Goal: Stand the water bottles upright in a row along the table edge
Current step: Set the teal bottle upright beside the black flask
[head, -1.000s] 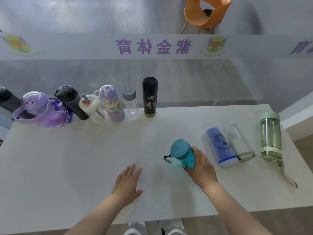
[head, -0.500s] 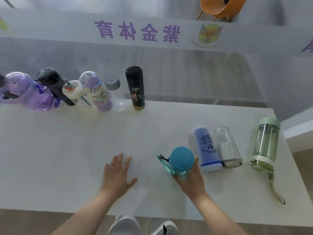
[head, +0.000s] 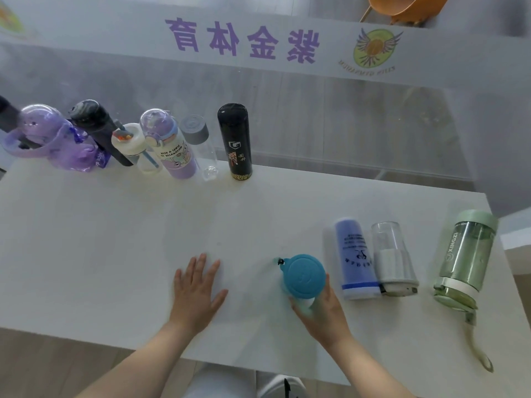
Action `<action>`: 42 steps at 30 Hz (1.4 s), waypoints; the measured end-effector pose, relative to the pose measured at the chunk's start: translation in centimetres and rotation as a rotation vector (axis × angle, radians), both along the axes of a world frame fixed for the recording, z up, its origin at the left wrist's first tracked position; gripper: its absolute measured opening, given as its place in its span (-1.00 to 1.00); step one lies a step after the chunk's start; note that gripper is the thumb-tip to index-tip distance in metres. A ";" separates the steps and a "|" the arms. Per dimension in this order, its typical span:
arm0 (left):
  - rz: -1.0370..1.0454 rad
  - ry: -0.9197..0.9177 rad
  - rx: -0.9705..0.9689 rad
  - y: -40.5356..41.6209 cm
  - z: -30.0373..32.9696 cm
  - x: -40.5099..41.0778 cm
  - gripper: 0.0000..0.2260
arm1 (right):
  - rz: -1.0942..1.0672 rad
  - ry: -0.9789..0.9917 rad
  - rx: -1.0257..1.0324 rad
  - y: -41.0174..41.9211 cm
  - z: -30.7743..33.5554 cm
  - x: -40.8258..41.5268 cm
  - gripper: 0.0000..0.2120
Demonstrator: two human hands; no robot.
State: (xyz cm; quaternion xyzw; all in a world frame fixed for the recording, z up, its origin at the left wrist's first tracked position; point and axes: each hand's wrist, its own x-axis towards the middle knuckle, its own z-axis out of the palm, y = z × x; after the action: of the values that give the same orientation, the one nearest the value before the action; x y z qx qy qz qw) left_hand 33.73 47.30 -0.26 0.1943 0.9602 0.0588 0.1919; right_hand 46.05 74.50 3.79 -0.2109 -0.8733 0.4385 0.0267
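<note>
Since a second ago the teal bottle (head: 304, 280) has tipped up from a slant to near upright, its round lid now facing the camera and its long axis running almost straight down to the worktop (head: 115, 239). It sits at about 5 o'clock from the worktop's middle, near the front edge. The right hand (head: 323, 308) wraps the bottle's body from the 6 o'clock side, fingers curled around it below the lid. The left hand (head: 196, 291) lies flat on the worktop with fingers spread wide, holding nothing, at 9 o'clock from the teal bottle.

At 3 o'clock of the teal bottle three bottles lie on their sides, long axes running roughly 12 to 6: a blue bottle (head: 356, 259), a clear bottle (head: 392, 258) touching it, and a green bottle (head: 465, 254) further out, its strap trailing toward 6 o'clock.

Along the far edge, at 10 to 12 o'clock, a row stands upright, ending with a black flask (head: 235, 140).
</note>
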 end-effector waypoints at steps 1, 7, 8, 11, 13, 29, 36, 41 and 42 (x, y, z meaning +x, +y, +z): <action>0.007 0.001 0.010 0.0 -0.1 0.0 -0.37 | -0.006 0.000 -0.008 0.2 0.0 -0.5 -0.32; 0.006 0.037 0.061 0.0 -0.6 0.0 -0.40 | -0.072 -0.006 -0.009 1.3 0.3 -5.2 -0.35; 0.006 0.044 0.063 0.0 -0.6 0.0 -0.41 | -0.080 -0.003 -0.029 1.5 0.3 -6.2 -0.35; 0.019 0.055 0.066 0.0 -0.9 0.0 -0.42 | -0.106 0.021 -0.080 2.1 0.2 -9.5 -0.30; 0.023 0.066 0.076 -0.1 -1.0 0.0 -0.43 | -0.132 0.050 -0.104 2.4 0.2 -11.8 -0.27; 0.120 0.144 0.145 1.3 -1.0 -9.5 -0.45 | -0.205 0.147 -0.044 4.4 0.6 -25.6 -0.23; 0.121 0.149 0.130 1.4 -1.4 -9.5 -0.44 | -0.286 0.134 -0.071 3.7 0.0 -27.7 -0.30; 0.112 0.151 0.133 1.4 -1.3 -9.6 -0.45 | -0.315 0.119 -0.089 3.3 0.1 -28.6 -0.32; 0.112 0.149 0.133 1.4 -1.2 -9.6 -0.45 | -0.318 0.113 -0.091 3.2 0.2 -28.7 -0.33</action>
State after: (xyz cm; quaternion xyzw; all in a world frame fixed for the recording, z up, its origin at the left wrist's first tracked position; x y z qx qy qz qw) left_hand 24.15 48.66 -1.50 0.1566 0.9751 0.1185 0.1030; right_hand 17.31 77.67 3.99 -0.3223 -0.8053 0.4789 0.1352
